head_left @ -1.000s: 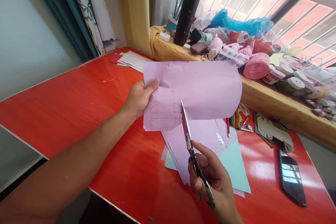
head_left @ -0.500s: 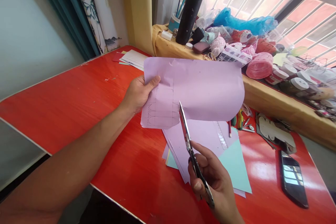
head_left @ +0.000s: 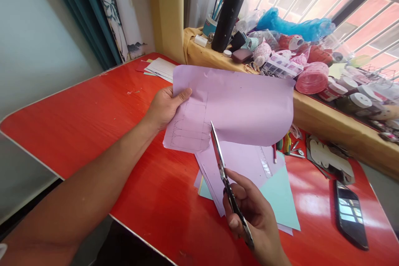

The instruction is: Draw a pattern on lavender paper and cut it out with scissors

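Note:
A purple sheet of paper [head_left: 249,104] with pencil-drawn lines on its left part is held up over the table. My left hand [head_left: 168,106] pinches its left edge, thumb on the face toward me. In my right hand [head_left: 252,208] is a pair of scissors [head_left: 220,153] with dark handles. The blades point up and away, their tip at a cut running in from the sheet's lower edge, beside the drawn lines. Below lie more purple sheets [head_left: 237,166], a light-blue sheet [head_left: 280,195] and a clear ruler [head_left: 264,162].
On the red table [head_left: 149,216] lie a phone [head_left: 350,216], a pencil [head_left: 274,153] and card templates [head_left: 330,158] to the right, and a small paper stack [head_left: 160,68] at the back. A cloth-covered ledge [head_left: 343,124] bears a black flask [head_left: 232,12], jars and bagged craft supplies.
The scissors' tip has shifted slightly left along the cut. The sheet's lower left part has tilted a little, and the whole view has moved slightly.

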`<state>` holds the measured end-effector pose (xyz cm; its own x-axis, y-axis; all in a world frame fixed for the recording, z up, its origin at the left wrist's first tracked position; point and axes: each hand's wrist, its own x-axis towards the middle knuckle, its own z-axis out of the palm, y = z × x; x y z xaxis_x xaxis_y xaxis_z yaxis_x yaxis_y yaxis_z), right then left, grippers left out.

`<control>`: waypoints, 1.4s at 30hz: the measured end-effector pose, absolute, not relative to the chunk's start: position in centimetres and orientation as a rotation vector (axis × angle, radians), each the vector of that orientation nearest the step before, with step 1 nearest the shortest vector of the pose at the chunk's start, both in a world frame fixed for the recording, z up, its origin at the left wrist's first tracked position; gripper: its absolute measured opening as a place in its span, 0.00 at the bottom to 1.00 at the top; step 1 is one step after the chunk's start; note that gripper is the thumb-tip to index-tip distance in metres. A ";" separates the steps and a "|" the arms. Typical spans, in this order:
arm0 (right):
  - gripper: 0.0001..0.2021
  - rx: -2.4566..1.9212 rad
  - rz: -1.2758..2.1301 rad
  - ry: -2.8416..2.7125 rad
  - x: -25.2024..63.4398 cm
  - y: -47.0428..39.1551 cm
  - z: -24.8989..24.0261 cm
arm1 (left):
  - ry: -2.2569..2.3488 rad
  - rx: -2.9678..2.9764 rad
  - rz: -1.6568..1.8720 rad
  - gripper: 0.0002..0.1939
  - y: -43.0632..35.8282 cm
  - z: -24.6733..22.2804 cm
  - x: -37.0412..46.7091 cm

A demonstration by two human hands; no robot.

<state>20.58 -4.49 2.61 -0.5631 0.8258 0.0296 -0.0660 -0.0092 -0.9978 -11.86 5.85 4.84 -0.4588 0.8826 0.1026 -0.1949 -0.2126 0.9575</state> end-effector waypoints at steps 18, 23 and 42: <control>0.31 -0.810 1.642 -1.626 20.7 -4.5 2.4 | 1.245 0.897 1.715 0.29 5.6 5.4 -12.3; 0.32 -0.798 1.655 -1.634 20.8 -4.5 2.3 | 1.268 0.911 1.682 0.30 5.5 5.5 -12.6; 0.32 -0.819 1.600 -1.749 21.2 -4.4 2.3 | 1.270 0.938 1.531 0.31 5.7 5.0 -13.8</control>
<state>21.16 -4.36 2.29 -0.6132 0.7891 0.0371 0.0332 0.0727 -0.9968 -13.82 5.70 5.04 -0.2988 0.9543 0.0048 -0.1720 -0.0588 0.9833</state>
